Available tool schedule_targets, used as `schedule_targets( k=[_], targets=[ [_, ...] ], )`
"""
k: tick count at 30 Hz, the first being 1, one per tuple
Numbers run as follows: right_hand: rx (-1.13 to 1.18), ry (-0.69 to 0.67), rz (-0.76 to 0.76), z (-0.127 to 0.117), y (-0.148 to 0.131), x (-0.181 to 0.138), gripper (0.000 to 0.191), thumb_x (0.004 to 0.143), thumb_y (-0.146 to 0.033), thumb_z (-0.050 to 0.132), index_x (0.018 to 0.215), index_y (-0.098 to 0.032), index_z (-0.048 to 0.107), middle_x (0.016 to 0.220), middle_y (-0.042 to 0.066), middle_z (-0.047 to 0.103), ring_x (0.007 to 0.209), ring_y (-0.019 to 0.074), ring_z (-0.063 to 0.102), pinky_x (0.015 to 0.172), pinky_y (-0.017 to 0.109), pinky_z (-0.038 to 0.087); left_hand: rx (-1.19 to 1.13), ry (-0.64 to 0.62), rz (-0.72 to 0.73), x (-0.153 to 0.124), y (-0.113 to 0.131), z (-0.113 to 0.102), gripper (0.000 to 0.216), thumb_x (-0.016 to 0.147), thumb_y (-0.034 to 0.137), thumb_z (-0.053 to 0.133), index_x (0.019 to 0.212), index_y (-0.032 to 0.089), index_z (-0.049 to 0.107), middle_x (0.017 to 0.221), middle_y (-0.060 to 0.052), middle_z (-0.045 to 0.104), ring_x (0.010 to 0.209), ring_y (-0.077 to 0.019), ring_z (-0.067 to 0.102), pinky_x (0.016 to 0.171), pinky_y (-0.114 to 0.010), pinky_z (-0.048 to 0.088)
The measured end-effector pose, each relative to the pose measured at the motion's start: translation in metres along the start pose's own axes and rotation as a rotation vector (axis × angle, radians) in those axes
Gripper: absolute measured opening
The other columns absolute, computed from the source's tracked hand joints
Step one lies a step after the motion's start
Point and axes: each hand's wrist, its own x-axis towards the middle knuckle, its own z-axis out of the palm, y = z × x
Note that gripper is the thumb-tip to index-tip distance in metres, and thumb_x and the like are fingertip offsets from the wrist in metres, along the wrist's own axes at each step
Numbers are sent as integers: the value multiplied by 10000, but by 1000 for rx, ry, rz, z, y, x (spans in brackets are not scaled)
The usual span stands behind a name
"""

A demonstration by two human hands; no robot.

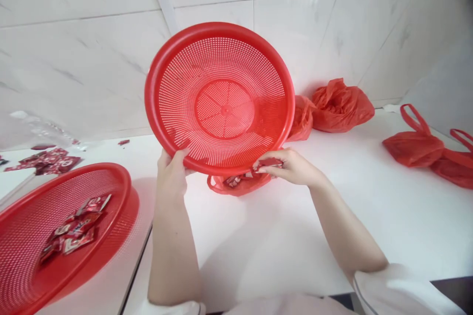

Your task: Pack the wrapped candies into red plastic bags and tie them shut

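A red plastic colander (pixel 219 32) is tipped up on its side, its open mouth towards me, with nothing seen lying inside. My left hand (pixel 173 174) grips its lower left rim, thumb over the edge. By the lower right rim, my right hand (pixel 290 167) is closed around what looks like a small red packet (pixel 270 162); the fingers partly cover it. Just beneath the colander sits an open red plastic bag (pixel 242 189) with small printed packets (pixel 233 180) in it, its back part hidden by the colander.
At left, a second red colander (pixel 123 182) holds several red packets (pixel 81 226). More packets (pixel 50 160) lie behind it on the white table (pixel 258 251). Filled red bags stand against the tiled wall (pixel 342 106) and at the right (pixel 414 147).
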Motion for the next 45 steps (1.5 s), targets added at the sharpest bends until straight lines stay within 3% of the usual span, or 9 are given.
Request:
schedule_targets(
  k=[7, 14, 17, 23, 29, 32, 36, 41, 45],
  targets=[
    [-191, -201, 39, 13, 30, 15, 200, 893, -200, 548, 1026, -201, 697, 1007, 38, 732, 917, 172, 676, 835, 297, 512, -16, 141, 32, 6, 8, -19, 391, 700, 199, 632, 1089, 234, 627, 1067, -45, 654, 863, -183, 652, 665, -330, 615],
    [-397, -43, 147, 30, 56, 19, 717, 742, -122, 660, 1415, -246, 444, 1502, 131, 406, 1348, 290, 437, 1088, 451, 374, -8, 178, 45, 7, 10, -26, 376, 698, 193, 627, 1072, 234, 627, 1064, -32, 651, 818, -158, 641, 658, -326, 613],
    [-349, 110, 120, 23, 51, 18, 617, 813, -226, 632, 1399, -231, 439, 1413, 123, 512, 1312, 276, 477, 1077, 468, 397, -25, 159, 23, 7, 9, -22, 394, 689, 191, 631, 1080, 229, 619, 1078, -36, 654, 826, -169, 653, 677, -363, 618],
    [-64, 534, 12, 16, 30, 16, 931, 859, -314, 599, 1526, -299, -49, 1498, 157, 378, 1068, 224, 655, 866, 390, 571, -73, 53, -61, 1, 10, -6, 382, 688, 218, 614, 1070, 239, 617, 1086, -59, 678, 906, -226, 678, 690, -380, 618],
    [-342, 735, -164, 1, 22, 5, 343, 806, -269, 639, 1146, -257, 600, 1155, 63, 629, 1028, 220, 639, 902, 390, 561, 40, -142, -25, -4, 14, -15, 405, 811, 413, 557, 1166, 227, 618, 1188, -114, 657, 959, -257, 682, 785, -428, 586],
    [-388, 798, -220, -10, 23, -1, 241, 781, -263, 668, 1018, -248, 627, 1028, 36, 649, 949, 203, 649, 886, 388, 570, 269, -114, 101, -1, 17, -40, 520, 908, 557, 342, 1211, 229, 609, 1187, -128, 663, 1101, -266, 632, 990, -491, 460],
    [-406, 882, -289, -22, 21, -9, 298, 750, -261, 708, 1036, -246, 624, 1049, 43, 643, 954, 215, 642, 868, 414, 576, 799, 330, 279, 12, 9, -89, 517, 815, 524, 543, 1196, 177, 589, 1319, -212, 564, 1326, -365, 433, 1097, -579, 263],
    [-302, 1014, -367, -34, 13, -19, 344, 717, -268, 744, 1039, -239, 625, 1025, 53, 623, 918, 212, 634, 790, 402, 588, 990, 522, -202, 31, -24, -144, 371, 574, 426, 742, 583, 209, 442, 790, -203, 643, 1148, -553, 504, 862, -755, 314],
    [-242, 1085, -391, -44, 5, -27, 332, 740, -308, 730, 1051, -272, 617, 994, 48, 611, 902, 217, 634, 780, 398, 580, 1011, 475, -213, 38, -42, -157, 421, 480, 242, 739, 458, 197, 320, 521, -68, 488, 1090, -549, 535, 792, -750, 329]
  ],
)
